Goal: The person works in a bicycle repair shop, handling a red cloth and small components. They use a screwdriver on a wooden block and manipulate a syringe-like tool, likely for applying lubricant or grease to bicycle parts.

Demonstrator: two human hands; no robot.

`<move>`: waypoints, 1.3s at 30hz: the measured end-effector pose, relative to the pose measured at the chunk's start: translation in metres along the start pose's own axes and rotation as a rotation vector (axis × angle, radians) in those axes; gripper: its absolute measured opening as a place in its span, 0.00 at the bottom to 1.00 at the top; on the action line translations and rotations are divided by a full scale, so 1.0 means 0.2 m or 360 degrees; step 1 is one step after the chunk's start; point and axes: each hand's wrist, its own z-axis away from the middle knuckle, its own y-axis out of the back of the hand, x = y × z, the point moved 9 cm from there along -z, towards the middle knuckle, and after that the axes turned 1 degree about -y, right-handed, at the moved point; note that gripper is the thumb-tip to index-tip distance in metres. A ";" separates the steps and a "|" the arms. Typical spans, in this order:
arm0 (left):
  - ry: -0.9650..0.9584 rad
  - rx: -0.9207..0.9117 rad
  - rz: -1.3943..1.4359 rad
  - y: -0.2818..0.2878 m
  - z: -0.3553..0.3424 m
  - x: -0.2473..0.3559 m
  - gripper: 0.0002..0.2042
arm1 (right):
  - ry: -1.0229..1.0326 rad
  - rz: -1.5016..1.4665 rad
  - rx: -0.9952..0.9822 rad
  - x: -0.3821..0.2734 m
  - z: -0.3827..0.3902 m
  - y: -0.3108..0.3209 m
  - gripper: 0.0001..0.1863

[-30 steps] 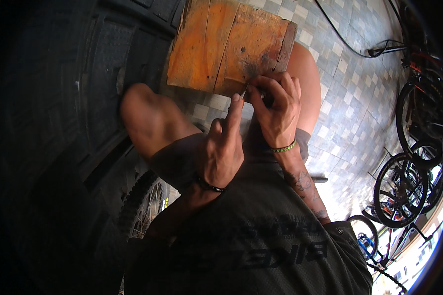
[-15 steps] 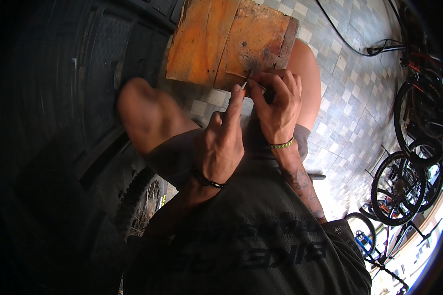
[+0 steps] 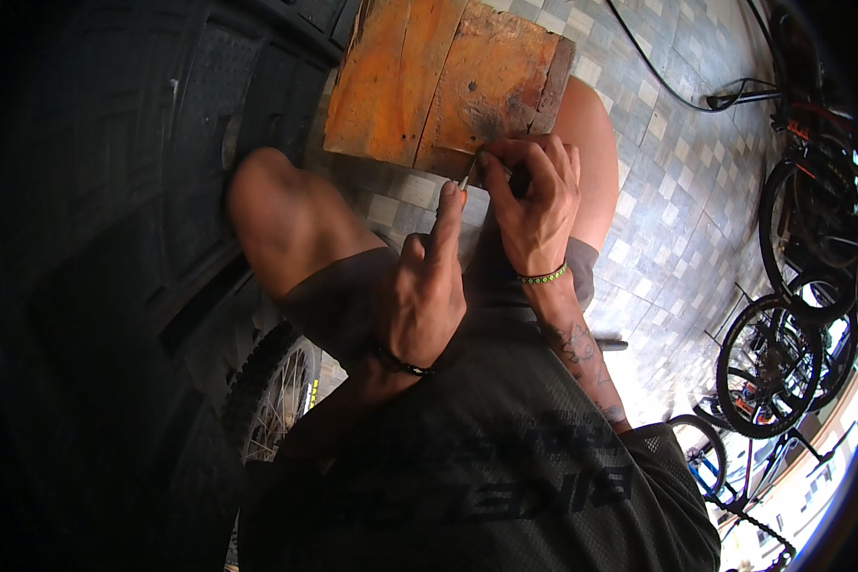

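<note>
My left hand (image 3: 423, 297) is closed around a small orange-handled tool (image 3: 463, 197), its index finger stretched along it. Most of the handle is hidden by the hand. A thin, pale tip points up and away, toward my right fingertips. My right hand (image 3: 540, 195) is bent into a pinch, thumb against index finger, close to the near edge of a worn wooden block (image 3: 391, 86). What it pinches is too small and too shaded to name. The block has an orange-brown top with dark stains and a split running across it.
My bare knees flank the block on both sides. Dark panelled furniture (image 3: 195, 181) stands at the left, a knobby bicycle tire (image 3: 255, 389) below it. Several bicycles (image 3: 770, 362) line the right side. A black cable (image 3: 653, 62) lies on the checkered tile floor (image 3: 672, 181).
My left hand has drawn back slightly toward me and left, so the tool's tip shows more and the gap to my right fingers is wider. The right hand stays nearly in place.
</note>
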 end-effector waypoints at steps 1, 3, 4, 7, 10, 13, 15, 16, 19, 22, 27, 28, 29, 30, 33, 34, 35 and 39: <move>-0.0029 0.0035 0.0012 0.00 0.00 0.00 0.38 | -0.0001 0.0007 -0.0003 -0.01 0.00 0.00 0.08; -0.0038 0.0051 -0.0020 0.01 0.01 0.00 0.38 | 0.0027 0.0009 0.0005 -0.01 0.00 0.00 0.07; -0.0047 0.0065 -0.0024 0.01 0.00 0.01 0.37 | 0.0051 0.0005 0.0019 -0.01 0.00 0.00 0.07; -0.0039 0.0075 0.0050 0.02 -0.01 0.00 0.34 | 0.0102 0.0098 0.0016 0.00 0.00 0.00 0.06; 0.0044 -0.0009 0.0194 0.03 -0.03 0.00 0.29 | 0.0085 0.0110 0.0072 0.02 0.01 0.02 0.06; 0.0092 -0.0103 0.0218 0.02 -0.03 -0.01 0.28 | -0.0021 -0.0044 0.0150 0.06 0.05 0.06 0.05; 0.0039 -0.0145 0.0322 0.05 -0.01 0.01 0.28 | -0.0251 -0.0439 0.0159 0.13 0.05 0.07 0.03; -0.0006 -0.0154 0.0385 0.07 0.01 0.03 0.28 | -0.0432 -0.0769 0.0143 0.17 0.05 0.05 0.02; -0.0124 -0.0102 0.0593 0.12 0.08 0.06 0.29 | -0.0541 -0.1036 0.0006 0.12 0.00 0.06 0.05; -0.0113 0.0017 0.0554 0.12 0.13 -0.08 0.30 | -0.0420 -0.0593 -0.0261 0.01 -0.08 0.09 0.04; -0.0055 0.0036 0.0222 0.12 0.13 -0.24 0.28 | 0.0487 0.0142 -0.0369 -0.24 -0.15 -0.05 0.08; -0.0101 0.0061 0.0280 0.10 0.15 -0.24 0.28 | 0.0517 0.0261 -0.0436 -0.24 -0.13 -0.08 0.10; -0.0151 0.0103 0.0321 0.10 0.17 -0.24 0.28 | 0.0562 0.0369 -0.0488 -0.22 -0.11 -0.13 0.11; -0.0053 0.0009 0.0335 0.07 0.19 -0.25 0.27 | 0.0581 0.0373 -0.0479 -0.20 -0.09 -0.15 0.13; 0.0295 -0.0242 0.0402 0.00 0.29 -0.22 0.23 | 0.0415 0.0354 -0.0712 -0.09 -0.07 -0.22 0.14; 0.0210 -0.0293 0.0458 -0.04 0.34 -0.18 0.21 | 0.0402 0.0219 -0.0661 -0.09 -0.10 -0.19 0.12; 0.0146 -0.0352 0.0530 -0.05 0.38 -0.13 0.20 | 0.0379 0.0091 -0.0644 -0.09 -0.13 -0.17 0.10; 0.0218 -0.0917 0.0866 0.13 0.56 0.23 0.26 | -0.0502 -0.0630 -0.0555 0.02 -0.19 -0.05 0.12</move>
